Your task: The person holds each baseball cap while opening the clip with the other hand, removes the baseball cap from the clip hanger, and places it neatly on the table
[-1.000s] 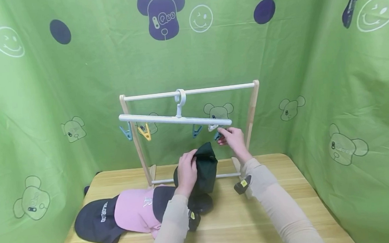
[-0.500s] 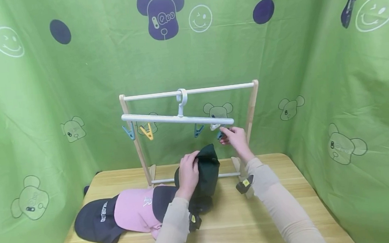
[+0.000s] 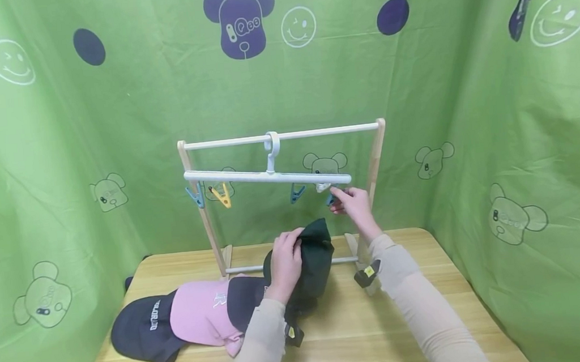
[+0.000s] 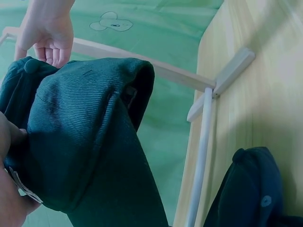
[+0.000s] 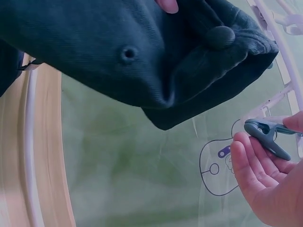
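My left hand [image 3: 285,264] grips a dark green corduroy cap [image 3: 319,267] by its edge, holding it up under the right half of the hanger. Its brim and top button [image 5: 220,38] show in the right wrist view. Up at the hanger's right end, my right hand [image 3: 357,210] pinches a teal clothespin [image 5: 266,134] between thumb and fingers. The cap's folded top is below and left of that clothespin, apart from it. The white hanger [image 3: 238,176] hangs tilted, lower on the right. A white clothespin [image 3: 323,187] hangs right beside the pinched one.
A wooden stand [image 3: 208,227] with a white top rail [image 3: 327,131] carries the hanger. Blue [image 3: 196,197] and yellow [image 3: 222,196] clothespins hang at left, another blue one [image 3: 297,193] right of centre. A navy cap [image 3: 140,329] and a pink cap [image 3: 195,313] overlap on the table [image 3: 359,346].
The hanger has shifted slightly right and tilts a little less. Both hands have moved slightly right, the left with the green cap, the right still pinching the teal clothespin.
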The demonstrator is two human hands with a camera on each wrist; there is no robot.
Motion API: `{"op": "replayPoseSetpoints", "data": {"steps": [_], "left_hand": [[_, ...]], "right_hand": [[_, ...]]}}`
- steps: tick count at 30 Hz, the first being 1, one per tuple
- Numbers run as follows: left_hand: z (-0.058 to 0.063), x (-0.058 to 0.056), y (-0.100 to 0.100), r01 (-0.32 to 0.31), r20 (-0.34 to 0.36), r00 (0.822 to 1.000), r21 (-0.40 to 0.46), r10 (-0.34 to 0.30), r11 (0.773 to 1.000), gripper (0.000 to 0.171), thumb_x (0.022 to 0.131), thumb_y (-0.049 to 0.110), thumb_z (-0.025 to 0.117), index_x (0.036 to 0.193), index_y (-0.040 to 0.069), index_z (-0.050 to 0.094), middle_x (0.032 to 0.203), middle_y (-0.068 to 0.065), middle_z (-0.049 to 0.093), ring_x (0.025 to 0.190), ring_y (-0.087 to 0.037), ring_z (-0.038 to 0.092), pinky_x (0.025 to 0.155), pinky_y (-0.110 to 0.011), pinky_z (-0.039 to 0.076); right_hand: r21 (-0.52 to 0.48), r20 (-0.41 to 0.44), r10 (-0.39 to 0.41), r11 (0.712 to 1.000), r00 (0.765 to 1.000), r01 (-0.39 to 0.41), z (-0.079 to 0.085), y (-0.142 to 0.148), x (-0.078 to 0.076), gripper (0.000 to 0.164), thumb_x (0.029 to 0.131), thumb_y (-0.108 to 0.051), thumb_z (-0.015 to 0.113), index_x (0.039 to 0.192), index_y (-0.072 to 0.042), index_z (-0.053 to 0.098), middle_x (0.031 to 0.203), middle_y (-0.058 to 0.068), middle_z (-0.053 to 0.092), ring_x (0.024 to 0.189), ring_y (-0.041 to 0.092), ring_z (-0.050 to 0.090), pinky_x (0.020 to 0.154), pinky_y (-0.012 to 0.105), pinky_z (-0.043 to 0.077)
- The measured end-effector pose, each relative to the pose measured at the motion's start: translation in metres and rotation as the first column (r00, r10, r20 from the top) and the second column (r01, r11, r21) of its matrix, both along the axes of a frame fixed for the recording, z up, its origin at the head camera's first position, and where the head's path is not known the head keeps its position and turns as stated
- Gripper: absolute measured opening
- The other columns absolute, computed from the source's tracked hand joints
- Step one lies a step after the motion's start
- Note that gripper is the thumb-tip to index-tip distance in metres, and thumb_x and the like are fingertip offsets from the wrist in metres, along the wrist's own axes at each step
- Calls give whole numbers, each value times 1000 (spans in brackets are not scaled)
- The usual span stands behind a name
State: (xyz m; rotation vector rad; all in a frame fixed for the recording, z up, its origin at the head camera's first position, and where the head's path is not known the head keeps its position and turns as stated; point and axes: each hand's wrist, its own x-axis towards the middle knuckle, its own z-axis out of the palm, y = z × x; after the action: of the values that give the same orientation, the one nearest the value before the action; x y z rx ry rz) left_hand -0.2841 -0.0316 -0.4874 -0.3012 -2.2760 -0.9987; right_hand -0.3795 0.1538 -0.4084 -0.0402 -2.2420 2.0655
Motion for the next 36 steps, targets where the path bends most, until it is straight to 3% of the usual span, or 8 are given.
{"op": "replayPoseSetpoints", "data": {"steps": [16,25,36], "left_hand": [[-10,10,13,2,-18,1000,-36,-3,999,28,92,7,61,118,16,69,99,-4,69,94,-22,62,84,-37,53],[-14,13,16,1,15,1000,-61,0,998,29,92,8,61,118,20,69,103,-2,70,96,-22,63,85,-37,54],[-21,15,18,-8,36,999,-89,12,996,28,92,9,61,116,20,69,96,-4,69,88,-22,61,80,-36,53]], "right_hand": [[1,-16,4,1000,1000,-4,2,7,0,30,93,-25,65,97,4,58,60,-6,65,52,6,64,57,21,59],[3,-21,-4,1000,1000,4,3,9,1,31,93,-25,66,98,4,59,61,-5,66,53,7,65,59,22,60],[12,-15,-7,1000,1000,7,3,12,1,34,93,-25,65,102,6,59,62,-5,66,54,7,66,62,25,61]]}}
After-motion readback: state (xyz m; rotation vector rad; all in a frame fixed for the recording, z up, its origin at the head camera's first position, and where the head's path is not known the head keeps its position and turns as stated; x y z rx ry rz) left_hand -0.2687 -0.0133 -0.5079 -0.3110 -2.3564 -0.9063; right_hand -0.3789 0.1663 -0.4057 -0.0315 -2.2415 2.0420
